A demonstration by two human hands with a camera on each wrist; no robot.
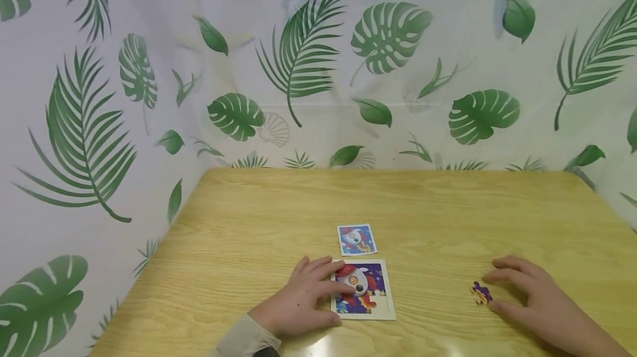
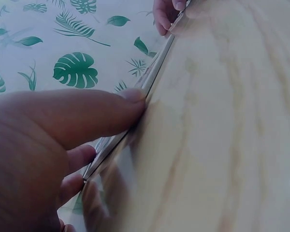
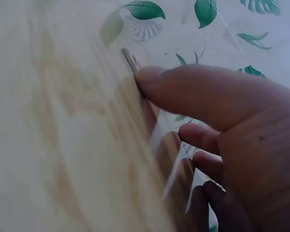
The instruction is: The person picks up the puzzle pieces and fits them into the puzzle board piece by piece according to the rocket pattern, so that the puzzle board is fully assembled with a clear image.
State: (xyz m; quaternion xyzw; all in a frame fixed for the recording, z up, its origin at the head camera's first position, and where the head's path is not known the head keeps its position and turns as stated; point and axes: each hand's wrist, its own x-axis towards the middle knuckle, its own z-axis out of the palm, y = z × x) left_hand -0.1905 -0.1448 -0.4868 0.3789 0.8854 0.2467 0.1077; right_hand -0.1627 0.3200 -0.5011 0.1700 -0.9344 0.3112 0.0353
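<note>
A square jigsaw puzzle (image 1: pixel 390 313) with a pale frame lies on the table, showing a white cartoon figure on purple. At its lower right is a bare, piece-shaped gap. My left hand (image 1: pixel 311 297) rests on its left side, fingers spread over the picture, thumb at the lower left corner; the left wrist view has that thumb (image 2: pixel 113 113) against the thin board edge. Off to the right, a purple and orange puzzle piece (image 1: pixel 481 293) lies between the index fingertip and thumb of my right hand (image 1: pixel 537 302). The right wrist view shows this thumb (image 3: pixel 183 92) at the piece's edge.
Just behind the puzzle lies a small picture card (image 1: pixel 357 240) with a similar figure. The wood-grain table (image 1: pixel 423 208) reaches back to a white curtain (image 1: pixel 318 141) printed with green leaves, which also hangs along the left side.
</note>
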